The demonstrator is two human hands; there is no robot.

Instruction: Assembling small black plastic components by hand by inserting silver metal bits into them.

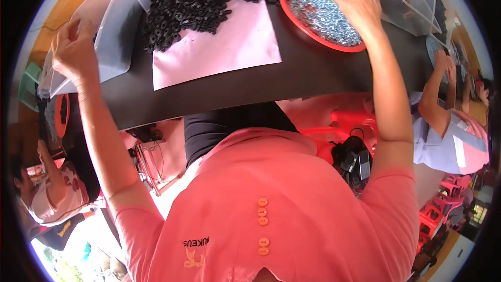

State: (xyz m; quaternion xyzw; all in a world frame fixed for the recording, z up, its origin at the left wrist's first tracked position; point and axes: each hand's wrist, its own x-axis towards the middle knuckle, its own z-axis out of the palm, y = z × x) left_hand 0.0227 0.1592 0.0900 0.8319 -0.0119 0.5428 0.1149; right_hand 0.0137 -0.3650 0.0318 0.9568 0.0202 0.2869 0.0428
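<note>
My right hand (362, 8) reaches over a round red bowl (334, 47) of small, shiny silver metal pieces (319, 18). The thumb stands apart from the forefinger, both pointing away from me above the far right part of the bowl; whether the fingertips pinch a piece, I cannot tell. The silver pieces spread beneath the thumb and toward me from it, filling the bowl.

My left hand (75, 55) is far off to the left, well apart from the right, its fingers slightly bent and loosely parted. It is at a clear plastic bin (116, 31), whose see-through wall lies just right of those fingers; whether they touch it, I cannot tell.

Between my two hands, nearer the bowl than the left fingers, a pale pink sheet (232, 44) lies on a dark table (240, 81). A big heap of small black parts (188, 5), some with visible holes, covers the sheet's far side. Beyond my right fingers, to the right, is another clear container (404, 13).
</note>
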